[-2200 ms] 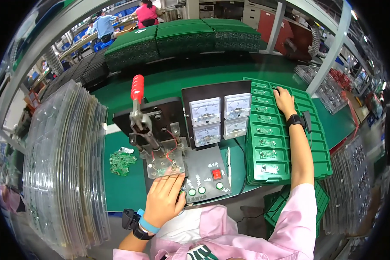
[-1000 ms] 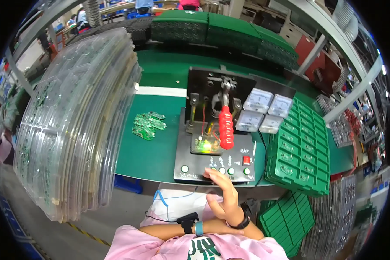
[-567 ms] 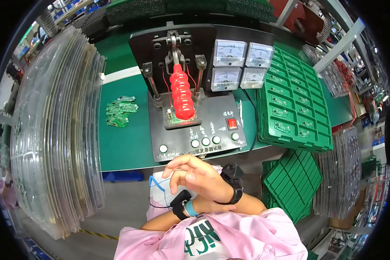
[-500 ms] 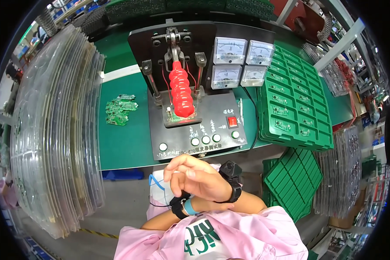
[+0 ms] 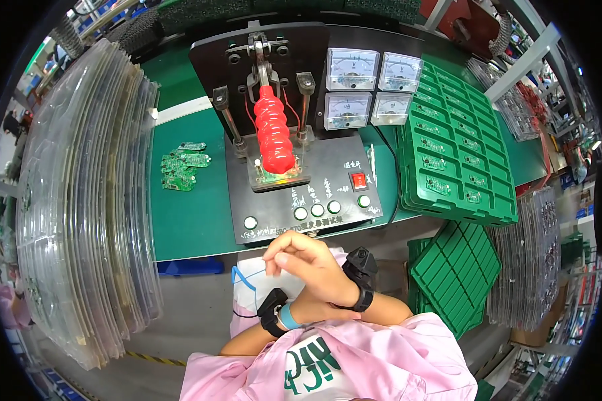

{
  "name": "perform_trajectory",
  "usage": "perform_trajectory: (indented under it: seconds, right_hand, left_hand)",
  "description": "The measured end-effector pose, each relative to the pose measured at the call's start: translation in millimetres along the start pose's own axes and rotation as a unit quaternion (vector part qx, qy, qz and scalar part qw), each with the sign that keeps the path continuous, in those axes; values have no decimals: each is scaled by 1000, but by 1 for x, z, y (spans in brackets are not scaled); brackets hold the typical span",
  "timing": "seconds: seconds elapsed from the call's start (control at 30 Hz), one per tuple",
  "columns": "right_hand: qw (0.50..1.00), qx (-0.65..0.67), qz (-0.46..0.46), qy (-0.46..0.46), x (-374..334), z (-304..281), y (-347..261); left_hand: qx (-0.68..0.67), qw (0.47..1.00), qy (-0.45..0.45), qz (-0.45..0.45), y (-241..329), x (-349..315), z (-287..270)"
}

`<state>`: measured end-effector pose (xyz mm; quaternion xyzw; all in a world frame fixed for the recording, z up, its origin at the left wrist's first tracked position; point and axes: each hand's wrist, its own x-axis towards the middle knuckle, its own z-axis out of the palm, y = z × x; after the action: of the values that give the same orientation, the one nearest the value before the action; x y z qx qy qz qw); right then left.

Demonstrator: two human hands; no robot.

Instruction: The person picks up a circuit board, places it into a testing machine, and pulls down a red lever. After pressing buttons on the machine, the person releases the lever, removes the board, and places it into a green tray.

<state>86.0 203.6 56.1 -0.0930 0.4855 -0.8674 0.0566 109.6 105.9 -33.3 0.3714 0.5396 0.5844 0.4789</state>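
In front of the bench, my right hand (image 5: 309, 266) is raised with its fingers loosely bent and the thumb apart; nothing shows in it. My left hand (image 5: 316, 309) crosses under the right wrist and touches it, its fingers mostly hidden. Beyond the hands stands a black test fixture (image 5: 244, 190) with a red ribbed lever handle (image 5: 273, 134) pointing down. Under the handle's end, a small circuit board (image 5: 274, 176) sits in a clear holder, with a light glowing. Round push buttons (image 5: 301, 213) and a red switch (image 5: 359, 181) are on the panel.
Several green circuit boards (image 5: 184, 167) lie on the green mat. Tall stacked clear trays (image 5: 87, 200) border the left. Four-sided analogue meters (image 5: 352, 69) stand behind right. Green compartment trays (image 5: 471, 212) hold boards; more green trays (image 5: 458, 274) sit lower, beside stacked clear sheets (image 5: 525, 260).
My right hand has turned, its fingers drawing closer together and bending more. My left wrist has shifted slightly. A light now glows at the board in the fixture; the view has tilted a little.
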Motion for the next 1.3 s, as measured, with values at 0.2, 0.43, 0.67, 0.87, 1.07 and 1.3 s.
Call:
perform_trajectory:
  seconds: [0.2,0.43,0.67,0.87,1.07,1.3]
  right_hand:
    - [969,-241,-29,36,-2,-6,0]
    - [948,-316,-50,11,-4,-13,-3]
    - [998,-38,29,47,-9,-24,-9]
    - [979,181,6,89,-11,-37,-13]
    - [873,471,-58,108,-18,-36,-33]
    - [812,568,-83,105,-28,-46,-36]
  left_hand:
    - [7,996,39,81,-17,8,5]
    - [3,998,45,31,-4,0,1]
    - [-48,988,136,48,4,5,4]
    - [10,984,148,100,23,10,0]
    - [51,971,171,156,22,10,4]
    - [58,965,169,192,23,13,12]
